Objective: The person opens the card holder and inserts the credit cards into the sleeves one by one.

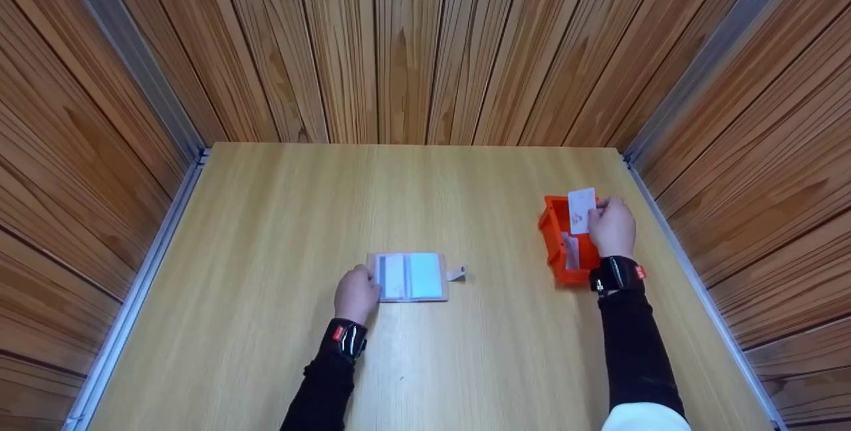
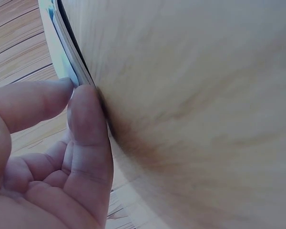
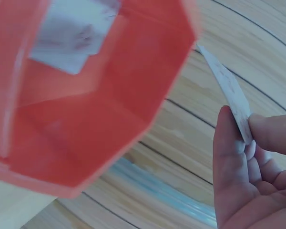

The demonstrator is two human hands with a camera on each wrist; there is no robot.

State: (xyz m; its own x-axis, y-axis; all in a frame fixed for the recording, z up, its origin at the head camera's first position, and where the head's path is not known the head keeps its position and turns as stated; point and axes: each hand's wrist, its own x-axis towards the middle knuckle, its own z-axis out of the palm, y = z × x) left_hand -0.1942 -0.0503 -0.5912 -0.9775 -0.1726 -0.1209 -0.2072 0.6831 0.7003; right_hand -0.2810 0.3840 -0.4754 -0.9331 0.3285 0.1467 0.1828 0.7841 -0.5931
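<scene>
An opened card holder [image 1: 426,278] with clear and light-blue sleeves lies on the table, its strap [image 1: 457,273] sticking out to the right. My left hand [image 1: 356,294] pinches its left edge between thumb and index finger; the left wrist view shows the holder's edge [image 2: 74,52] between the fingertips. Over at the right, my right hand [image 1: 613,226] pinches a white card [image 1: 582,210] above an orange bin [image 1: 550,245]. In the right wrist view the card [image 3: 229,88] stands tilted, outside the bin's rim. More white cards [image 3: 76,33] lie inside the bin.
The wooden table [image 1: 279,218] is bounded by plank walls [image 1: 399,52] at the back and both sides. Metal rails [image 1: 708,324] run along its side edges. The bin stands near the right rail.
</scene>
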